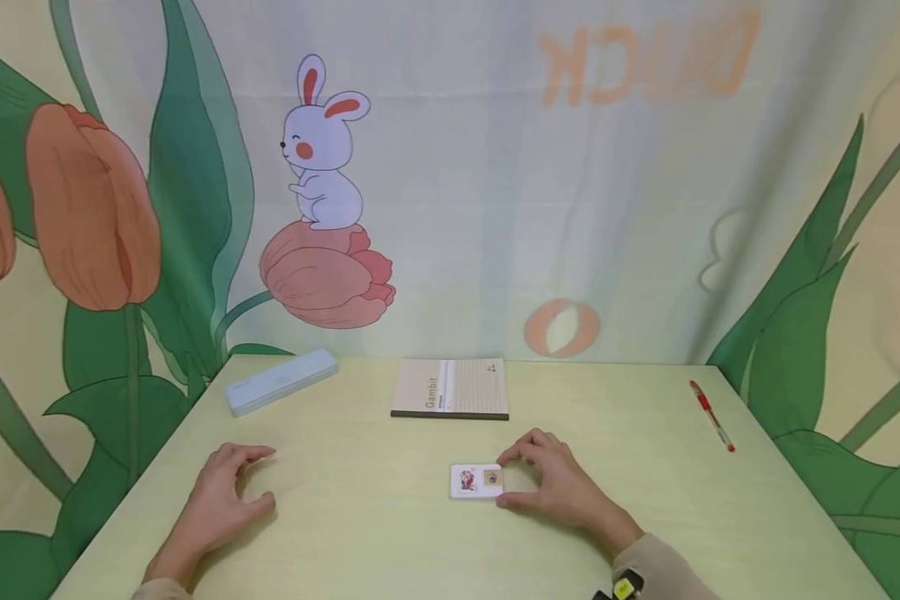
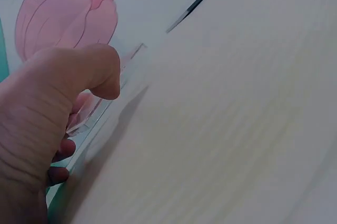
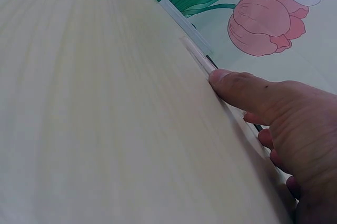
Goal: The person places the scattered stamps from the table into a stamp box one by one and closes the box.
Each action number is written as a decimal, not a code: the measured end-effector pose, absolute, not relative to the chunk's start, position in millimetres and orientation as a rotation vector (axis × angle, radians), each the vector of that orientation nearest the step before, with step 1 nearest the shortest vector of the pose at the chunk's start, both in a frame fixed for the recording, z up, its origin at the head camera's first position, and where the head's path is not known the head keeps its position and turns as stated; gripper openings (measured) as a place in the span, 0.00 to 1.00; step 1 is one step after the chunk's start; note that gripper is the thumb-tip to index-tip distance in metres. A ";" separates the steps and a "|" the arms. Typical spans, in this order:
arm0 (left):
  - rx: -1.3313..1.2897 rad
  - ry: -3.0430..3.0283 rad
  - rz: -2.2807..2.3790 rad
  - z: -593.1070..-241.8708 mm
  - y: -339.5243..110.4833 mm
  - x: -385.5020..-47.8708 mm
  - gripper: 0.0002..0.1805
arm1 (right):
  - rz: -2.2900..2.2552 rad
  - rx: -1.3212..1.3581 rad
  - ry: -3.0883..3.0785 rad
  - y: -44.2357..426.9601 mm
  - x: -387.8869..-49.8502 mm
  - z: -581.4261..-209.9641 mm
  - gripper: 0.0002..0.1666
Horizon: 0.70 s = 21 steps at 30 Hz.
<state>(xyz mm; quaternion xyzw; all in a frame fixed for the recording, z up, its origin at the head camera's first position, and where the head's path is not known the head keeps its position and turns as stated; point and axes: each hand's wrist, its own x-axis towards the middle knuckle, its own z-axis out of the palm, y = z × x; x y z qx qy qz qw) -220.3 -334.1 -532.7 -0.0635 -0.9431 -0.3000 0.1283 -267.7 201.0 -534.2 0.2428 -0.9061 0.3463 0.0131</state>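
My right hand (image 1: 558, 483) pinches the right end of a small white card pack (image 1: 465, 481) between thumb and fingers. Printed on the pack's top are a red figure and a tan square; it lies flat, low over the table. From the right wrist the pack (image 3: 199, 56) shows only as a thin pale edge beyond the thumb. At the left, my left hand (image 1: 221, 500) holds a clear plastic piece (image 2: 134, 54), like a see-through cover, between its thumb and fingers. This piece barely shows from the head, and its full shape is partly hidden by the thumb.
A notebook (image 1: 472, 387) marked "Gambit" lies at the table's back middle. To its left is a pale blue case (image 1: 283, 382), set at a slant. A red pen (image 1: 711, 415) lies near the right edge. Behind the table hangs a printed curtain (image 1: 457, 208).
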 end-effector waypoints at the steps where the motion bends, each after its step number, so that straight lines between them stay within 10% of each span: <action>1: -0.209 -2.723 -0.882 -533.6 -328.7 -221.4 0.33 | 1.077 0.756 -2.821 201.4 -267.1 -533.8 0.29; 21: -0.634 -2.446 -0.996 -540.9 -204.8 -252.7 0.35 | 1.058 0.756 -2.836 199.3 -268.4 -534.6 0.29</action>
